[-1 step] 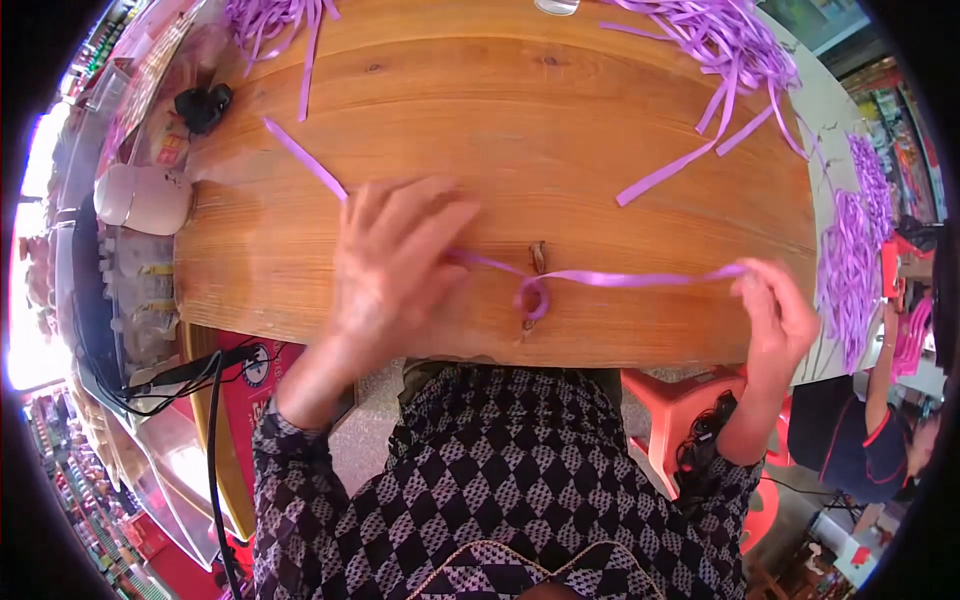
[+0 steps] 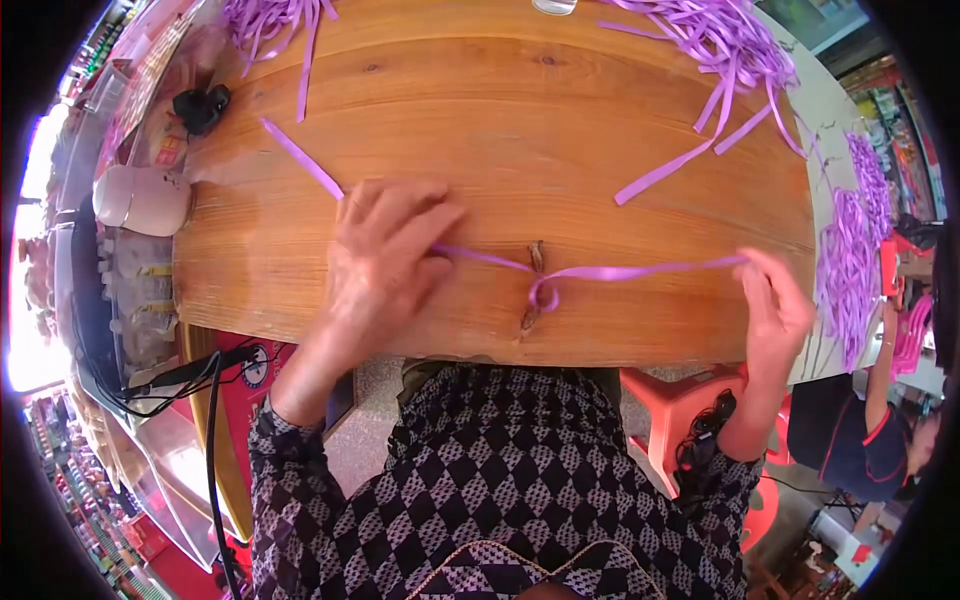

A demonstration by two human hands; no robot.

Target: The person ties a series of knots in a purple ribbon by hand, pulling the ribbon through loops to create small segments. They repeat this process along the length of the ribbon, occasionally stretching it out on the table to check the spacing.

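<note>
A narrow purple ribbon (image 2: 620, 272) stretches across the wooden table (image 2: 480, 130) between my two hands, with a small loop midway along it. My left hand (image 2: 385, 250) is closed on the ribbon's left part, its exact grip partly hidden under the fingers. Beyond that hand, a purple tail (image 2: 300, 157) slants up and left over the wood. At the other end, my right hand (image 2: 775, 310) pinches the ribbon between thumb and fingers. The loop lies over a dark knot mark in the table.
Bundles of purple ribbon lie at the far right (image 2: 735, 45) and far left (image 2: 270, 18); more hang at the right (image 2: 850, 260). A white rounded container (image 2: 143, 198) and a black object (image 2: 202, 108) stand left. An orange stool (image 2: 680, 405) is below the table's edge.
The loop in the ribbon has become smaller. The stretch to my right hand looks straighter, and my left hand has shifted slightly left.
</note>
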